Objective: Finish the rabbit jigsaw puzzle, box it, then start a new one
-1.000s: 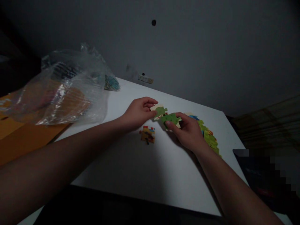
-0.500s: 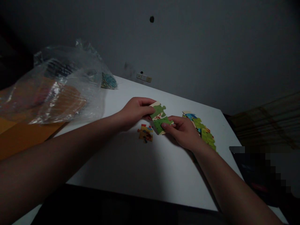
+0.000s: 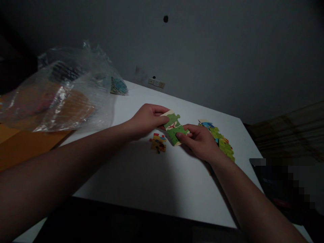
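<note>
Two green jigsaw puzzle pieces (image 3: pixel 175 129) meet edge to edge between my hands, held above the table; whether they are locked together I cannot tell. My left hand (image 3: pixel 149 118) pinches the upper piece at its pale edge, thumb on top. The lower piece is gripped by my right hand (image 3: pixel 198 140), its thumb pressing the printed face. Just below my left hand, a loose yellow-brown puzzle piece (image 3: pixel 159 143) lies on the white table (image 3: pixel 141 175). Beyond my right hand is a joined strip of puzzle pieces (image 3: pixel 225 148), partly hidden by that hand and forearm.
A crumpled clear plastic bag (image 3: pixel 68 94) with things inside covers the table's left side, over an orange-brown flat item (image 3: pixel 30 145). A teal patterned piece (image 3: pixel 118 86) shows at the bag's right edge. Behind the table a wall carries sockets (image 3: pixel 156 83).
Both hands keep their hold on the two green pieces, with hardly any movement. The whole view has shifted slightly.
</note>
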Available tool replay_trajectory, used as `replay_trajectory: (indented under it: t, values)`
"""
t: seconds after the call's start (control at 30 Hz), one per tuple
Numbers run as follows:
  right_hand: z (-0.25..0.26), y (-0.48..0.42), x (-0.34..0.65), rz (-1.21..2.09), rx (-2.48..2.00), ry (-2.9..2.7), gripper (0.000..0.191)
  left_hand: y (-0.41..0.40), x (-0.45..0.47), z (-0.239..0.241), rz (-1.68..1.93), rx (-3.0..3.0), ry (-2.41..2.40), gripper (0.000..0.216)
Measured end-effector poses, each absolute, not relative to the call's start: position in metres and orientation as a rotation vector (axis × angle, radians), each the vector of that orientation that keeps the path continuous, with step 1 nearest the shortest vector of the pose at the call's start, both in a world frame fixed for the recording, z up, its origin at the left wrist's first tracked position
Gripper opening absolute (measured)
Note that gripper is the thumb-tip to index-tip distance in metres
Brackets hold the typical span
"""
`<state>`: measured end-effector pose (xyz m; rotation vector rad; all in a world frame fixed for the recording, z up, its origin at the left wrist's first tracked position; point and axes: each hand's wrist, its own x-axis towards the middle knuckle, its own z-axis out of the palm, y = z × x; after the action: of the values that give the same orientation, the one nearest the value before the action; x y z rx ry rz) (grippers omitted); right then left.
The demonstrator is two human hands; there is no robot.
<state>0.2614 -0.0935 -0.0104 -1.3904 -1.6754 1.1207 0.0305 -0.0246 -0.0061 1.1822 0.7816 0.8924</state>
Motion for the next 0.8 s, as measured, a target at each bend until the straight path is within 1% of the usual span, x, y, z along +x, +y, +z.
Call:
replay_trajectory:
  t: [0.23,0.8]
  values:
    - [-0.0093,-0.093,0.2622,1.103,-1.398,-1.712,0.032,-0.0254,0.0306,-0.0037,0.871,1.202,0.799,0.03]
    - [-0.0116,-0.0936,0.2638,1.168,-1.405,-1.664,0.034,-0.0262,0.0291,-0.0052,0.881,1.237,0.743,0.03]
